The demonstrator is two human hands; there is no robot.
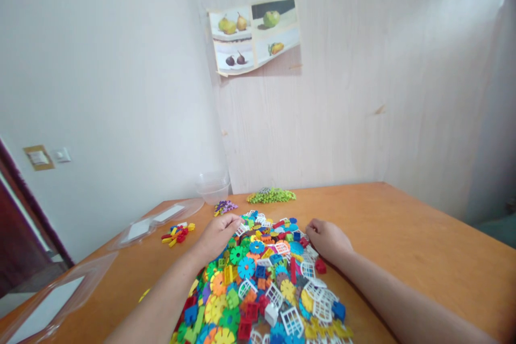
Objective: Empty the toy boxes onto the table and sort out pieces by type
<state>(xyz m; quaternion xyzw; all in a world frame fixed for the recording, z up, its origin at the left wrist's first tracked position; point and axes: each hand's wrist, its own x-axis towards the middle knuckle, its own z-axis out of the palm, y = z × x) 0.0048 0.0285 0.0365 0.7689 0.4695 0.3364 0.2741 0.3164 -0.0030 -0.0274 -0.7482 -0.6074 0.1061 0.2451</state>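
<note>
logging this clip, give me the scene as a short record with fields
surface: wooden table
left hand: resting on the left edge of the pile of plastic pieces, fingers curled
right hand: resting on the pile's right edge, fingers curled
sorted heaps: green, purple, red and yellow
also: clear tub, clear lids

Orange wooden table (403, 236) — big mixed toy-piece heap (266, 279), green pile (271, 195), purple cluster (224, 206), red-yellow bits (176, 233), clear tub (213, 187), clear lids (161, 220).

Head view, forward-down over table (423, 236)
</note>
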